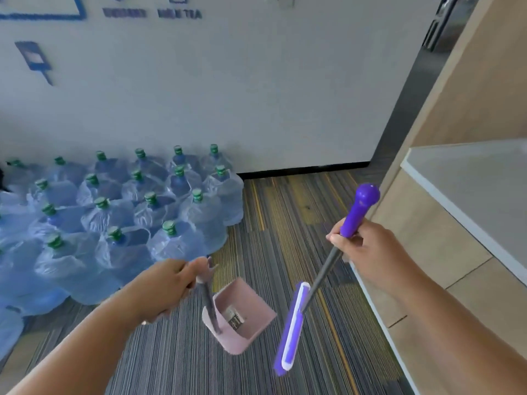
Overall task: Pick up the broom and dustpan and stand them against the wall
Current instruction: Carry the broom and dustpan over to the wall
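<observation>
So the broom (325, 269) is up off the carpet (285, 212), long axis tilted: purple grip toward the wall (256, 95), head hanging low and back toward the person. Right hand (368, 249) is wrapped tight around the grip. The pink dustpan (242, 317) hangs just left of it, left hand (168, 283) closed on its grey handle. One broom, one dustpan. The wall is straight ahead, bare to the right of the water jugs (119, 218), roughly twenty of them. The broom's the nearer one to that bare bit.
</observation>
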`<control>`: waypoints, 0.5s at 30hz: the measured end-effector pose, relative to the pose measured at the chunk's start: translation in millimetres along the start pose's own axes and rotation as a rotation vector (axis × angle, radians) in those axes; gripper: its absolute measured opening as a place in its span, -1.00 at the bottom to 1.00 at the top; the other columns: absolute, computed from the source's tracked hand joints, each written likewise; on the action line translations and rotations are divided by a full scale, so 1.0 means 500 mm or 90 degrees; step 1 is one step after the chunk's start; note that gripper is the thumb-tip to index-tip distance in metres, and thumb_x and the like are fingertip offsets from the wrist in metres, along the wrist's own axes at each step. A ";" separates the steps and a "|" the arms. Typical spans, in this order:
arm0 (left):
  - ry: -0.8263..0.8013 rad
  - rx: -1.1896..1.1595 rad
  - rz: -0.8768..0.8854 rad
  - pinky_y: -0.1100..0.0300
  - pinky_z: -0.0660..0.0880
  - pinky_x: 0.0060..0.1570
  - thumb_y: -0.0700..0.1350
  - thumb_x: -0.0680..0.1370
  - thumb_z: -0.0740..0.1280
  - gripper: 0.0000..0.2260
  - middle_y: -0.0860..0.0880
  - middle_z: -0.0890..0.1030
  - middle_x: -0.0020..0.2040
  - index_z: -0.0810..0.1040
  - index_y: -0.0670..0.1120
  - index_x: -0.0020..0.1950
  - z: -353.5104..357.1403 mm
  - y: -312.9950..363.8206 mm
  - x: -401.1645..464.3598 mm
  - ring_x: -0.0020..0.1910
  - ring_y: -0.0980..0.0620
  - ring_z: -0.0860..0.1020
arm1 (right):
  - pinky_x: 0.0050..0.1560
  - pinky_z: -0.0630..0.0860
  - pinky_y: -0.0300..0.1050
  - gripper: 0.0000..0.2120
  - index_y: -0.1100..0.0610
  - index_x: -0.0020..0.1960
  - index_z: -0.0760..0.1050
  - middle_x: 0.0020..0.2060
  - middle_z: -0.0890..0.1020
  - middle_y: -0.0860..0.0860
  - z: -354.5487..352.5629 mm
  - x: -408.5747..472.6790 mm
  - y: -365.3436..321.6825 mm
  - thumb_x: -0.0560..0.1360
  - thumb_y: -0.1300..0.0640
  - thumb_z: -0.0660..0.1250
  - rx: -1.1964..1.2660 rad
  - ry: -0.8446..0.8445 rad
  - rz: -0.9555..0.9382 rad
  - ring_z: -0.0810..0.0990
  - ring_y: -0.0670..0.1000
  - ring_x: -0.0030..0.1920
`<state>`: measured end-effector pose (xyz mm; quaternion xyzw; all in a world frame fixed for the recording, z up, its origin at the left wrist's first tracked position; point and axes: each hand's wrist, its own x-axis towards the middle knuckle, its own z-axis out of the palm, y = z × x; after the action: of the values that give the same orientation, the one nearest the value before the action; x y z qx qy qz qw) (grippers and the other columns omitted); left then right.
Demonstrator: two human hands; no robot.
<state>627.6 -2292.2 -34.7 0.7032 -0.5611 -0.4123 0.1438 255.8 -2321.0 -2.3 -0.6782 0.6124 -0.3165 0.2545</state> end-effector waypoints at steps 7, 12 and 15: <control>0.013 0.068 0.035 0.22 0.36 -0.51 0.27 0.65 0.15 -0.44 -0.08 0.49 -0.40 0.58 -0.21 -0.16 0.014 0.142 0.268 -0.59 0.04 0.37 | -0.36 0.44 -0.36 -0.90 -0.16 -0.11 0.57 -0.25 0.66 -0.21 -0.047 0.240 0.104 0.56 0.02 0.40 0.009 0.008 -0.012 0.62 -0.12 -0.35; 0.037 0.024 0.003 0.23 0.29 -0.57 0.28 0.63 0.18 -0.47 -0.01 0.42 -0.45 0.54 -0.15 -0.20 0.038 0.237 0.453 -0.57 0.00 0.33 | -0.29 0.41 -0.49 -0.85 -0.12 -0.16 0.57 -0.27 0.61 -0.41 -0.066 0.455 0.209 0.55 0.09 0.42 0.014 -0.009 -0.023 0.58 -0.30 -0.30; 0.035 0.009 -0.015 0.19 0.30 -0.51 0.31 0.62 0.17 -0.48 0.01 0.40 -0.47 0.55 -0.10 -0.22 0.038 0.306 0.552 -0.53 0.00 0.34 | -0.33 0.37 -0.48 -0.86 -0.08 -0.14 0.58 -0.34 0.59 -0.42 -0.092 0.587 0.254 0.56 0.11 0.42 0.018 -0.031 -0.019 0.55 -0.31 -0.36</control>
<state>519.5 -2588.1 -60.4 0.7221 -0.5513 -0.3904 0.1491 151.0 -2625.2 -30.2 -0.6910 0.5914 -0.3121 0.2744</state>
